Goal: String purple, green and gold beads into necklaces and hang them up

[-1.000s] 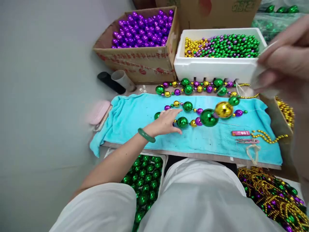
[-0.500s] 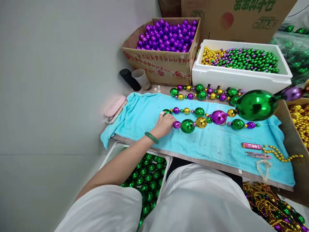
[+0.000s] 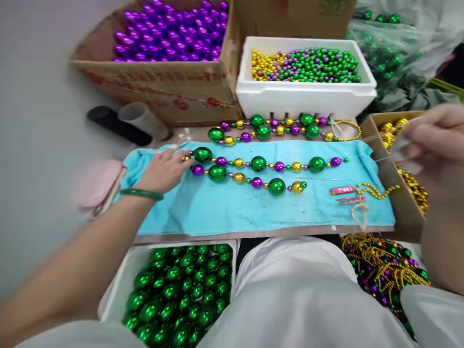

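Observation:
My left hand (image 3: 165, 168), with a green bangle on its wrist, rests on the blue towel (image 3: 224, 212). Its fingertips close on the left bend of a bead strand (image 3: 258, 164), at a small gold bead. The strand runs in two rows of green, purple and gold beads, large and small. From the upper row's right end a thin thread (image 3: 380, 158) stretches toward my right hand (image 3: 431, 137). That hand is raised at the right edge, blurred, its fingers pinched on the thread. Behind lies another beaded strand (image 3: 263, 132) with a gold bead loop.
Purple beads fill a cardboard box (image 3: 152, 79); small beads fill a white foam box (image 3: 308, 94). A lighter (image 3: 341, 190), thread snips (image 3: 351, 200) and a gold bead chain (image 3: 377, 193) lie on the towel. Below is a bin of green beads (image 3: 184, 290). A dark cylinder (image 3: 116, 125) stands left.
The view has shifted right and closer. My right hand has come into view at the right. The lower row, which was lifted toward the camera, now lies on the towel.

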